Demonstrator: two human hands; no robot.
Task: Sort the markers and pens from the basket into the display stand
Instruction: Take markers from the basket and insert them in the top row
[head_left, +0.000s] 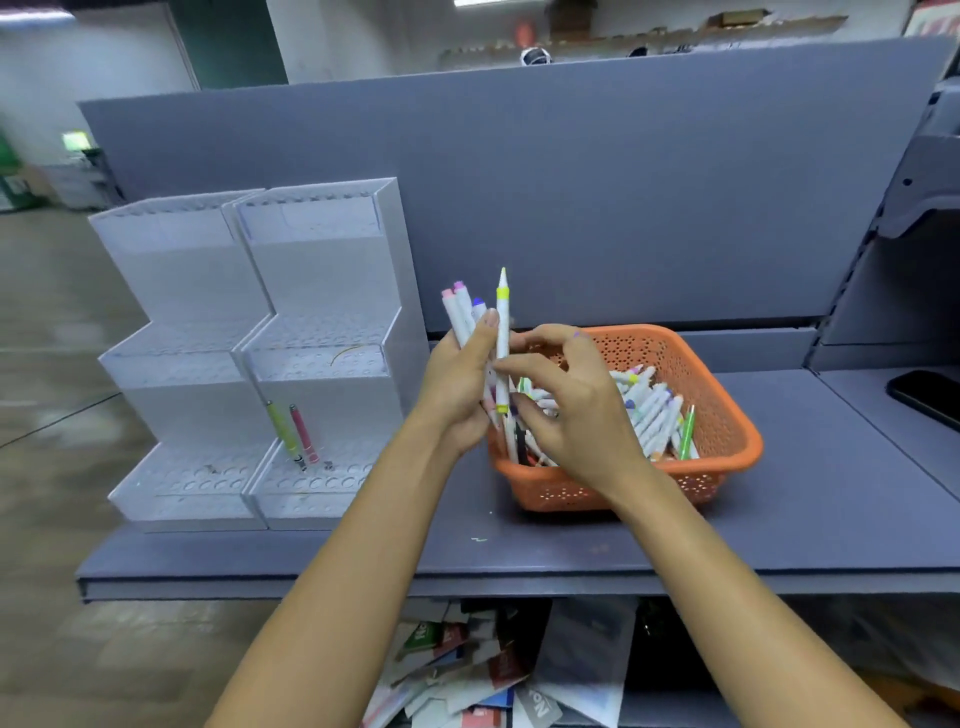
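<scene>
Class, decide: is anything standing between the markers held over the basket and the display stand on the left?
Nothing visible does. The left hand grips the markers just right of the display stand, with only bare shelf between. Two pens already lean in its bottom tier; the holes around them look free.

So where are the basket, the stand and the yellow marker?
basket (644, 351), head view, on its perforated back wall.
stand (317, 291), head view, on the right unit's upper panel.
yellow marker (502, 338), head view, on its white barrel.
</scene>
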